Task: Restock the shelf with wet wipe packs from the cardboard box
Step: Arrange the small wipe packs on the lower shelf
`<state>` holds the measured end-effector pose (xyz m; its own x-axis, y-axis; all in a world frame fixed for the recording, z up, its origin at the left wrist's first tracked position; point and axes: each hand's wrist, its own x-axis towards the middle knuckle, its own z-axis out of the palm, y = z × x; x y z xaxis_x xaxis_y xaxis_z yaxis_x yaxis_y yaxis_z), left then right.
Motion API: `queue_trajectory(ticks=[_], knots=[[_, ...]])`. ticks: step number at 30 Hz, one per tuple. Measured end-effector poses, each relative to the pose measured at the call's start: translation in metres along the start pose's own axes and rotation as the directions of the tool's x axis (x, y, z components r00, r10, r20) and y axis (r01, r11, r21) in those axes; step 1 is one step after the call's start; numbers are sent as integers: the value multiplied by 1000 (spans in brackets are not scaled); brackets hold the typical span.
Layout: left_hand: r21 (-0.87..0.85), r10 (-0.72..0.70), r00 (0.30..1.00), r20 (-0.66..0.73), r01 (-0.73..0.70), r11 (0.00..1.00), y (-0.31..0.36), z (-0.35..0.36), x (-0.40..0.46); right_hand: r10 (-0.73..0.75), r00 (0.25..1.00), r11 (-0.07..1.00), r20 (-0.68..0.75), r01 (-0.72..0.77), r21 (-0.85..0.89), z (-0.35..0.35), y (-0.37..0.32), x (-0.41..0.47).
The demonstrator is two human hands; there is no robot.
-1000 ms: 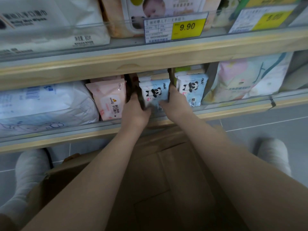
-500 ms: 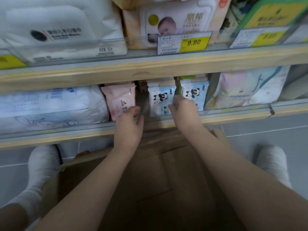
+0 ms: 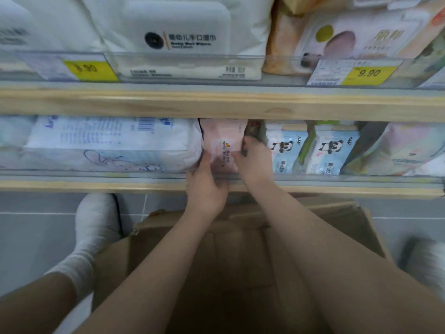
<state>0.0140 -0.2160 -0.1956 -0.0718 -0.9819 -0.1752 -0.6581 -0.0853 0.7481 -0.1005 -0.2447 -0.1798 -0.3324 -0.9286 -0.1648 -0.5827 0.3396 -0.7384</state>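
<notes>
A pink wet wipe pack stands upright on the lower shelf, between a big white-and-blue pack and the panda packs. My left hand grips its lower left edge, and my right hand grips its right side. Two blue panda wipe packs stand upright just to the right. The open cardboard box lies on the floor beneath my forearms; its inside looks dark and I see no packs in it.
A large white-and-blue pack fills the lower shelf's left part. A pastel bag leans at the right. The upper shelf carries big white wipe packs and yellow price tags. My white-socked feet flank the box on grey tiles.
Both hands left the panda pack and shifted left onto the pink pack. The view also swung left and moved closer to the shelf.
</notes>
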Motion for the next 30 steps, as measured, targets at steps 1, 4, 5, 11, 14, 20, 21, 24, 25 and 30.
queue_trajectory(ticks=[1, 4, 5, 11, 14, 20, 21, 24, 25, 30], knots=[[0, 1, 1000, 3, -1, 1000, -1, 1, 1, -36, 999, 999, -30, 36, 1, 2, 2, 0], [-28, -7, 1000, -20, 7, 1000, -2, 1, 1, -47, 998, 999, -32, 47, 14, 4, 4, 1], [-45, -7, 999, -36, 6, 999, -2, 1, 2, -30, 999, 999, -16, 30, 13, 5, 5, 2], [-51, 72, 996, -50, -74, 996, 0, -6, -15, -14, 992, 999, 125, 8, 47, -16, 5, -17], [26, 70, 997, -34, -69, 997, 8, -7, -30, -39, 990, 999, 138, 36, 31, -47, 13, -42], [29, 157, 987, 22, -158, 987, 71, -25, -54, 13, 988, 995, 152, 1, -96, -127, 25, -76], [8, 180, 984, 12, -180, 984, 87, -31, -57, 15, 991, 995, 136, -1, -101, -142, 22, -81], [0, 275, 961, -13, -275, 961, 134, -46, -67, -22, 998, 991, 64, 30, -133, -188, 10, -93], [2, 310, 951, -17, -310, 951, 149, -51, -70, -43, 999, 988, 32, 48, -144, -203, 5, -97], [78, 530, 848, -18, -527, 846, 219, -70, -81, -226, 966, 954, -127, 193, -229, -277, -19, -107]])
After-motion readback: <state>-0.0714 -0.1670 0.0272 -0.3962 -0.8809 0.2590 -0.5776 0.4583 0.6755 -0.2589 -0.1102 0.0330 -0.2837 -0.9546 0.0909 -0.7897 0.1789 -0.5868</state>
